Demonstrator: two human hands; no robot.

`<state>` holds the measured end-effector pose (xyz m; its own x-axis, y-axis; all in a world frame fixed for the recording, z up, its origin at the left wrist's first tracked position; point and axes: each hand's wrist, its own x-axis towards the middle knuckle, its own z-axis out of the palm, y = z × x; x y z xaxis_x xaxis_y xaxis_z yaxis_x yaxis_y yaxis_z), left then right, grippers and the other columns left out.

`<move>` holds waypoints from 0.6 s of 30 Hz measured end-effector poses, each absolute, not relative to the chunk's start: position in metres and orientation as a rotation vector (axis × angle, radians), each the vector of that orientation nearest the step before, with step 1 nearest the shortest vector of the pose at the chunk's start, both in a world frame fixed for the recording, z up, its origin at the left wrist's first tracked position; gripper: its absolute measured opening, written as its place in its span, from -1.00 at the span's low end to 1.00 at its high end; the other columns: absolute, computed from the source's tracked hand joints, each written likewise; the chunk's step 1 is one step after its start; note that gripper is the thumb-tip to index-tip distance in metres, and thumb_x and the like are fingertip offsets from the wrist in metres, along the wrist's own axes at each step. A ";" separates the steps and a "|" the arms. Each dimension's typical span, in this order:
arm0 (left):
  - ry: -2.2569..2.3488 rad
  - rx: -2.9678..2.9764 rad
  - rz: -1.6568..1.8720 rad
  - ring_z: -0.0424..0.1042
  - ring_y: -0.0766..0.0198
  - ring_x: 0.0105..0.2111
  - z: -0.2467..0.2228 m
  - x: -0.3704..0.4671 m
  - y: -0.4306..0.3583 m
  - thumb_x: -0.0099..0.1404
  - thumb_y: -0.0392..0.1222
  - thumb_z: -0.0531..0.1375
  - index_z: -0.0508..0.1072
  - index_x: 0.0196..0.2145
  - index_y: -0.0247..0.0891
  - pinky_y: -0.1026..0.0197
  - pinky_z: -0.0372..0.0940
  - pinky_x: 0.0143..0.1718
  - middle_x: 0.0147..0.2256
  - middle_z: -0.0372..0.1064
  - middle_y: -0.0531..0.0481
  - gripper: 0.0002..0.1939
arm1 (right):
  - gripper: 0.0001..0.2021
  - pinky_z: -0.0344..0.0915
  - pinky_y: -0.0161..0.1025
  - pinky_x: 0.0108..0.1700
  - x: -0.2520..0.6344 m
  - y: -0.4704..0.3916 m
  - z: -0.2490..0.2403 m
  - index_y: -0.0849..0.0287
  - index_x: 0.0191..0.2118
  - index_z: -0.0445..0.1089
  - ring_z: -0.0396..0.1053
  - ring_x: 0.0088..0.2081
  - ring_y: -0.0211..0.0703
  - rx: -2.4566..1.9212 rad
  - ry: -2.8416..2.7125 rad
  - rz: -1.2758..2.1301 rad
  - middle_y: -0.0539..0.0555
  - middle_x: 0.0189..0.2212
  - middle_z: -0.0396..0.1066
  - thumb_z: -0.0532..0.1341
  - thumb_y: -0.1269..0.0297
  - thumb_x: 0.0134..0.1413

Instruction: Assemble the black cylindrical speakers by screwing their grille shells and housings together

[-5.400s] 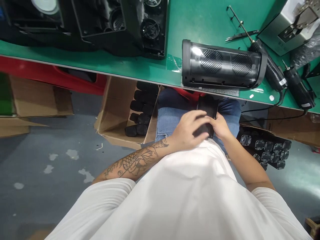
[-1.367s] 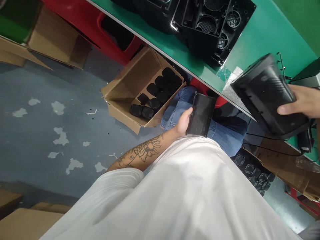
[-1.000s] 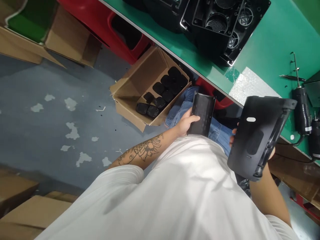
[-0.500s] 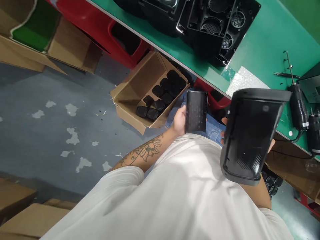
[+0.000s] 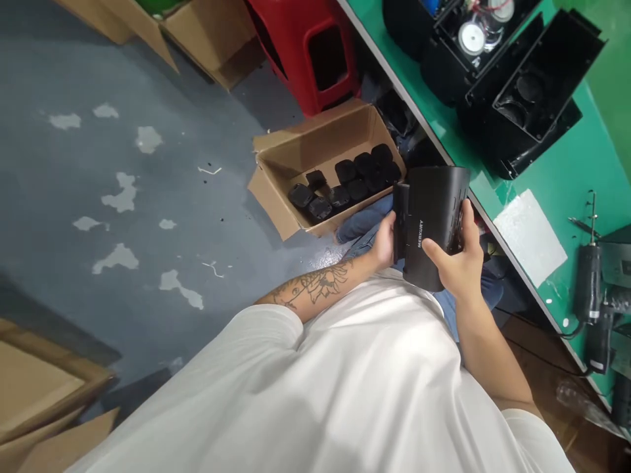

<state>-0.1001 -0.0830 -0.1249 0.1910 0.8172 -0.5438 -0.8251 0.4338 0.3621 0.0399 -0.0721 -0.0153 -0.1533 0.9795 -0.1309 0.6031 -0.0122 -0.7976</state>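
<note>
My right hand [image 5: 461, 256] grips a black plastic housing shell [image 5: 431, 217] printed "MERKURY", thumb on its outer face and fingers around the right edge. Behind its left side, my left hand [image 5: 385, 242] holds a second black plastic housing piece [image 5: 400, 226], mostly hidden by the shell. The two pieces overlap in front of my lap; whether they touch I cannot tell. Most of my left fingers are out of sight behind the pieces.
An open cardboard box [image 5: 300, 151] with several black parts stands on the floor. On the green table [image 5: 586, 315] are black speaker-like housings [image 5: 527, 105], a white foam sheet [image 5: 530, 236] and an electric screwdriver [image 5: 589, 279]. A red stool [image 5: 296, 46] stands beyond the box.
My right hand has brought the shell left beside the other piece and turned it, so its printed outer face shows instead of the hollow inside. The view has shifted too.
</note>
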 end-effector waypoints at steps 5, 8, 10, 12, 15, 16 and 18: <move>0.673 -0.094 1.163 0.66 -0.19 0.16 -0.125 -0.107 -0.084 0.52 0.42 0.05 0.65 0.16 -0.21 -0.22 0.56 0.25 -0.02 0.75 -0.14 -0.28 | 0.07 0.14 0.27 0.61 0.022 -0.064 -0.019 0.06 0.62 0.15 0.13 0.48 0.25 -1.659 -1.918 0.972 0.28 0.39 0.19 0.47 -0.18 0.08; 0.643 -0.201 1.179 0.66 -0.12 0.20 -0.121 -0.111 -0.084 0.61 0.24 0.00 0.64 0.20 -0.19 -0.19 0.52 0.33 -0.01 0.75 -0.09 -0.38 | 0.06 0.15 0.30 0.60 0.015 -0.062 -0.026 0.05 0.62 0.16 0.12 0.48 0.25 -1.683 -1.995 0.893 0.29 0.39 0.18 0.45 -0.20 0.08; 0.626 -0.262 1.212 0.64 -0.08 0.24 -0.118 -0.112 -0.084 0.64 0.15 -0.01 0.63 0.24 -0.20 -0.16 0.46 0.41 0.02 0.75 -0.08 -0.42 | 0.05 0.17 0.33 0.58 0.012 -0.060 -0.032 0.05 0.61 0.18 0.13 0.48 0.24 -1.706 -2.040 0.821 0.29 0.39 0.18 0.43 -0.21 0.06; 0.604 -0.305 1.252 0.63 -0.07 0.27 -0.116 -0.113 -0.083 0.64 0.09 0.00 0.62 0.28 -0.22 -0.15 0.39 0.47 0.07 0.74 -0.09 -0.44 | 0.05 0.20 0.33 0.56 0.010 -0.059 -0.038 0.05 0.60 0.20 0.16 0.47 0.24 -1.729 -2.071 0.770 0.29 0.39 0.18 0.41 -0.22 0.06; 0.572 -0.349 1.271 0.60 -0.08 0.31 -0.118 -0.113 -0.084 0.61 0.11 0.08 0.60 0.30 -0.19 -0.15 0.35 0.50 0.11 0.73 -0.08 -0.46 | 0.04 0.25 0.31 0.53 0.009 -0.059 -0.041 0.03 0.61 0.20 0.21 0.44 0.22 -1.747 -2.102 0.733 0.29 0.37 0.20 0.40 -0.23 0.07; 0.564 -0.350 1.263 0.59 -0.09 0.32 -0.119 -0.113 -0.085 0.59 0.14 0.11 0.60 0.30 -0.17 -0.16 0.35 0.50 0.11 0.72 -0.08 -0.45 | 0.03 0.27 0.29 0.52 0.009 -0.059 -0.041 0.02 0.61 0.20 0.22 0.44 0.21 -1.747 -2.113 0.726 0.28 0.37 0.20 0.40 -0.23 0.09; 0.557 -0.306 1.240 0.57 -0.14 0.34 -0.123 -0.112 -0.087 0.56 0.22 0.14 0.61 0.29 -0.17 -0.18 0.34 0.51 0.12 0.72 -0.09 -0.42 | 0.01 0.28 0.26 0.51 0.009 -0.059 -0.041 0.01 0.61 0.20 0.22 0.44 0.20 -1.738 -2.134 0.714 0.28 0.36 0.22 0.39 -0.23 0.12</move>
<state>-0.1121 -0.0869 -0.1233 0.2161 0.8036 -0.5546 -0.9482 0.3082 0.0772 0.0093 -0.0594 -0.0407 -0.2250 0.9711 -0.0798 0.8238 0.1459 -0.5478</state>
